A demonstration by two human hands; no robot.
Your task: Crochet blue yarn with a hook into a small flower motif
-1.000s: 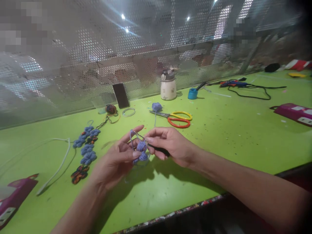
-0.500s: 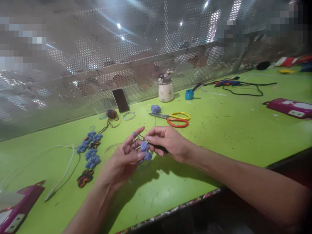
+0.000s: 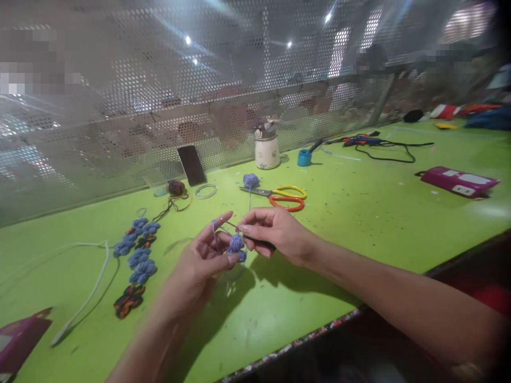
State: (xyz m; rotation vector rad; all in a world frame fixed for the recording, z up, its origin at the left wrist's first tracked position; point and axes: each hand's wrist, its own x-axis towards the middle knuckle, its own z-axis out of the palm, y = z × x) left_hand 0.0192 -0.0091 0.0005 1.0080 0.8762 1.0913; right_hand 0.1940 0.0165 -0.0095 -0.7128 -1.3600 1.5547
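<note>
My left hand [image 3: 202,266] pinches a small blue crocheted yarn piece [image 3: 236,246], with the blue yarn looped over its raised forefinger. My right hand [image 3: 275,233] grips a dark crochet hook [image 3: 261,243] whose tip meets the yarn piece, just above the green table [image 3: 359,213]. The yarn strand runs back to a small blue yarn ball [image 3: 250,180] lying by the scissors. Finished blue crocheted flowers [image 3: 138,247] lie in a row to the left of my left hand.
Yellow and orange scissors [image 3: 285,195], a white bottle [image 3: 266,146], a phone [image 3: 192,165] leaning on the perforated metal screen, a multicoloured yarn ball [image 3: 176,187], a ring [image 3: 205,191], a blue cup [image 3: 304,157], a glue gun with cable [image 3: 365,141], pink power strips [image 3: 457,181] and a white cord [image 3: 85,298].
Both hands stay together on the yarn piece with small finger movements. The view has shifted slightly, so the table objects sit a little further left.
</note>
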